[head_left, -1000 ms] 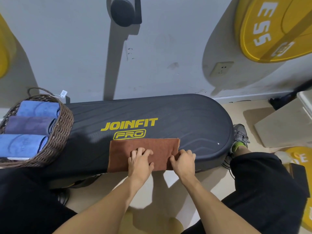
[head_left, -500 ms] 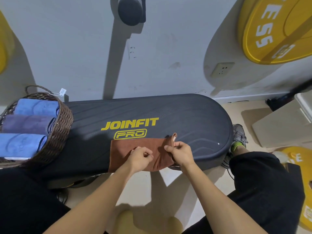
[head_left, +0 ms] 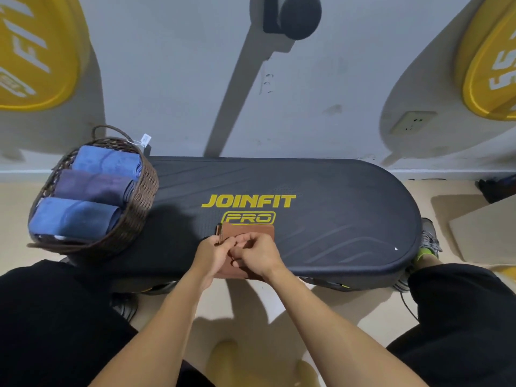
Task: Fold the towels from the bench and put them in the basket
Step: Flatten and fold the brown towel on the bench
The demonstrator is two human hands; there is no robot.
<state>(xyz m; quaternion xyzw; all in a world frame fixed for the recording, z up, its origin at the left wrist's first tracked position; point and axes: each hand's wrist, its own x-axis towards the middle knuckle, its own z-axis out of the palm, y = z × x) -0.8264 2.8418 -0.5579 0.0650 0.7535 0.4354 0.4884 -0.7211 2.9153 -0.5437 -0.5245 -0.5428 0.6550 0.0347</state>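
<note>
Nearby, basket (head_left: pixel 139 202) holds three rolled towels; both hands pinch brown towel (head_left: pixel 251 229).

Left hand (head_left: pixel 213 254) and right hand (head_left: pixel 258 254) meet, fingers curled in a pinching grip.

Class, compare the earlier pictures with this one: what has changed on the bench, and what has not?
The brown towel has been folded over from its right end toward the left, so it is now narrower. Both hands, left hand and right hand, now grip it at its left edge. The basket and its three rolled towels are unchanged.
</note>
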